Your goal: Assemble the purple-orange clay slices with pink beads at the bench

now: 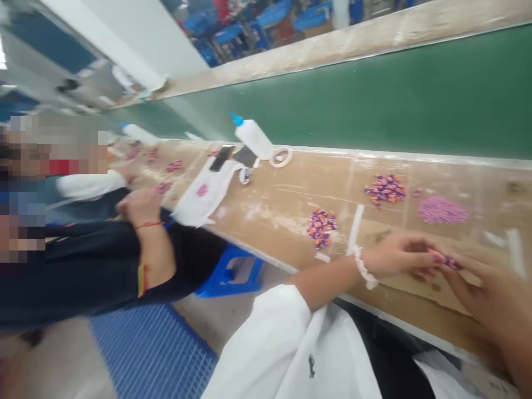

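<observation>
Apparently set back from the work, a white plastic bottle with a blue nozzle [254, 139] occupies the rear of the brown tabletop [286, 194]. Rightward, a near heap of small purple-and-orange pieces [322, 228] and a far purple-and-orange heap [385, 190] lie within reach. Next, the left hand [401, 256] pinches a tiny purple-and-orange piece [451, 262]; beyond, a small-grained pink heap [443, 210] sits separate, presumably against mixing. Rightmost, the right hand [492, 291] grips the piece's other side, probably for steadiness.
</observation>
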{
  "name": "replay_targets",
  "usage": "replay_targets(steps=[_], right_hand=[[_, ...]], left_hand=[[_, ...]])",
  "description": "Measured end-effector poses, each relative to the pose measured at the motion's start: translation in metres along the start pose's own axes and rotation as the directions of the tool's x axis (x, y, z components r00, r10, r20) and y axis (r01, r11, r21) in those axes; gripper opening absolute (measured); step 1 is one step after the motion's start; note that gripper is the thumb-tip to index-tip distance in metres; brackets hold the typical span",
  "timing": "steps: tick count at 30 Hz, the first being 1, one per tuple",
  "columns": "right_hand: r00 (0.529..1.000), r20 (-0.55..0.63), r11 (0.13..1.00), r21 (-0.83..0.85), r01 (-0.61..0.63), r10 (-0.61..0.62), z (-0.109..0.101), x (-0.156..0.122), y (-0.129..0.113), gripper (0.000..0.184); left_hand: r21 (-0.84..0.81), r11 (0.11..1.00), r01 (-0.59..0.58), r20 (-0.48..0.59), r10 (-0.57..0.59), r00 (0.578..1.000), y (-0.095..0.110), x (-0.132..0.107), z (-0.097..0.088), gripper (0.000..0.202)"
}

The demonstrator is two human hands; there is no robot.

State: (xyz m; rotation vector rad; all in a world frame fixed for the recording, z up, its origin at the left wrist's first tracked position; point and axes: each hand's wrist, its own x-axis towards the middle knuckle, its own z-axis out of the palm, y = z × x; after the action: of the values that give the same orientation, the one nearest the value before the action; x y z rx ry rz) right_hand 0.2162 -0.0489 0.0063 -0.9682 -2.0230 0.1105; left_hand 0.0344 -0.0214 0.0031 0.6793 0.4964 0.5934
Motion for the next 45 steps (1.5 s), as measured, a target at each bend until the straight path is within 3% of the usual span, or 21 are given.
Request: replay_targets(steps=[2, 4, 7, 10, 13, 16, 20, 28, 32, 35, 38, 41, 45], right_hand=[[0.999, 0.031, 0.995, -0.101, 0.012, -0.009, 0.002, 0.008, -0.012, 0.008], [0.997, -0.016, 0.984, -0.162, 0.070, -0.074, 0.004, 0.015, -0.018, 0.013], [0.986, 0.125, 0.989, -0.088, 0.122, -0.111, 0.004, 0.020, -0.014, 0.017], [0.995, 0.081, 0.983, -0.176, -0.041, 0.056, -0.002, 0.021, 0.004, 0.007], [0.971, 0.044, 0.906, -0.372, -0.203, 0.235, -0.006, 0.017, 0.030, 0.004], [0.943, 0.134, 0.886, -0.403, -0.229, 0.305, -0.002, 0.011, 0.049, 0.008], [0.913, 0.175, 0.872, -0.404, -0.276, 0.370, 0.006, 0.008, 0.053, 0.013], [0.815, 0.242, 0.759, -0.566, -0.322, 0.526, 0.004, 0.011, 0.048, 0.018], [0.782, 0.269, 0.714, -0.634, -0.296, 0.563, 0.010, 0.009, 0.057, 0.013], [0.830, 0.216, 0.784, -0.511, -0.352, 0.514, 0.007, 0.011, 0.056, 0.009], [0.889, 0.149, 0.889, -0.231, -0.395, 0.434, -0.003, 0.020, 0.036, 0.008], [0.927, 0.205, 0.947, 0.000, -0.320, 0.313, -0.008, 0.028, 0.005, 0.010], [0.949, 0.270, 0.979, 0.077, -0.188, 0.161, -0.004, 0.031, -0.023, 0.014]], left_hand=[[-0.042, 0.999, 0.029, -0.061, -0.031, 0.998, 0.001, -0.004, 0.000, 0.050], [-0.069, 0.998, 0.003, -0.096, -0.010, 0.995, 0.001, -0.007, -0.002, 0.050], [-0.042, 0.996, -0.077, -0.166, 0.069, 0.984, 0.004, -0.011, -0.006, 0.043], [0.048, 0.988, -0.145, -0.232, 0.152, 0.961, 0.011, -0.015, -0.011, 0.039], [0.102, 0.981, -0.166, -0.258, 0.188, 0.948, 0.018, -0.016, -0.015, 0.037], [0.082, 0.987, -0.137, -0.236, 0.153, 0.960, 0.020, -0.016, -0.014, 0.038], [0.060, 0.992, -0.108, -0.223, 0.118, 0.968, 0.020, -0.016, -0.009, 0.039], [-0.192, 0.975, -0.115, -0.351, 0.041, 0.935, 0.023, -0.014, -0.007, 0.036], [-0.121, 0.981, -0.155, -0.401, 0.094, 0.911, 0.021, -0.013, -0.009, 0.046], [0.004, 0.979, -0.202, -0.364, 0.190, 0.912, 0.019, -0.014, -0.009, 0.033], [0.104, 0.981, -0.164, -0.301, 0.188, 0.935, 0.015, -0.015, -0.006, 0.023], [0.191, 0.973, -0.127, -0.259, 0.175, 0.950, 0.012, -0.017, -0.002, 0.021], [0.226, 0.967, -0.120, -0.218, 0.170, 0.961, 0.011, -0.018, 0.001, 0.027]])
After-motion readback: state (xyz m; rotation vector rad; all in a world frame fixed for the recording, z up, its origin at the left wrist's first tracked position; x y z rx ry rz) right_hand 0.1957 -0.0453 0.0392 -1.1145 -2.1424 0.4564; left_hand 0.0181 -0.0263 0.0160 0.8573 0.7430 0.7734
